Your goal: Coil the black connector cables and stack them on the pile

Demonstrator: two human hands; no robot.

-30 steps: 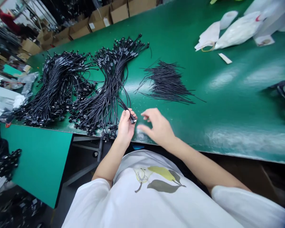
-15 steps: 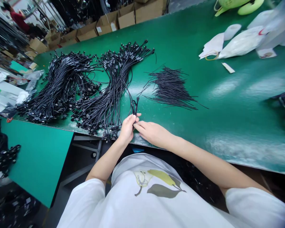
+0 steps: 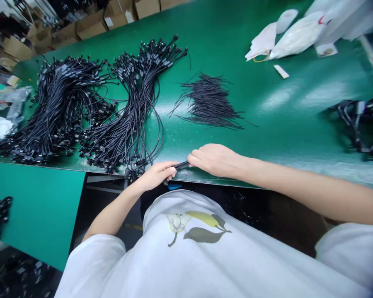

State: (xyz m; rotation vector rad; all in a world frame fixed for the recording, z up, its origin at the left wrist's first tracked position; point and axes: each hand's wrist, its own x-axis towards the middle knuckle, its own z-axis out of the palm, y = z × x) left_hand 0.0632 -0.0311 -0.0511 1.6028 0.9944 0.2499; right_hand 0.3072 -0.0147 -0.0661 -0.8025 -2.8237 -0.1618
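Between my two hands a folded black cable (image 3: 182, 164) is stretched out near the table's front edge. My left hand (image 3: 159, 174) is closed around one end of it, and a connector peeks out below the fingers. On the other end, my right hand (image 3: 211, 160) is closed with its fingertips pinching the cable. To the left of my hands lies a bunch of black cables (image 3: 139, 99) with connectors at their ends. Beyond my right hand rests a pile of short black ties (image 3: 211, 101). What exactly lies inside my fists is hidden.
A second heap of black cables (image 3: 62, 103) lies farther left. Coiled cables (image 3: 360, 124) sit at the right on the green table (image 3: 286, 140). White paper and a plastic bag (image 3: 298, 39) lie at the back right. Cardboard boxes (image 3: 91, 27) line the far edge.
My hands have moved apart from their close position, and the folded cable now stretches between them, lower and nearly level. The view has shifted, bringing the coiled cables at the right further in.
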